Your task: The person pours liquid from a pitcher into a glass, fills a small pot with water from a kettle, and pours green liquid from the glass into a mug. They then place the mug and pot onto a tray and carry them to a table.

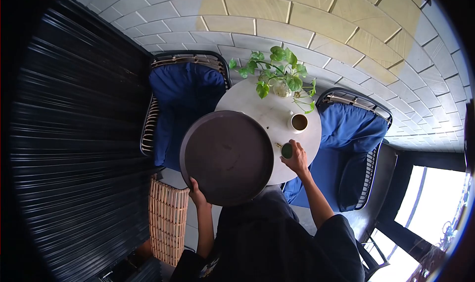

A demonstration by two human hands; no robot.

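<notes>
My left hand [199, 195] grips the near-left rim of a large round dark brown tray [226, 155], its thumb up over the edge. The tray's upper face is bare, and it hides the left part of the round pale table [235, 96]. Over the table's right side, my right hand [297, 159] has its fingers closed around a small cup [287, 151] that looks dark green inside. A golden handle or spoon shows at the cup's left. Just beyond that hand stands a white mug [298, 123] with brown liquid in it.
Green leafy cuttings [284, 69] stand in a glass vase [282, 88] at the table's far edge, by the brick wall [277, 37]. Blue-cushioned chairs flank the table, one on the left [185, 91] and one on the right [346, 133]. A wicker seat [168, 217] is at near left.
</notes>
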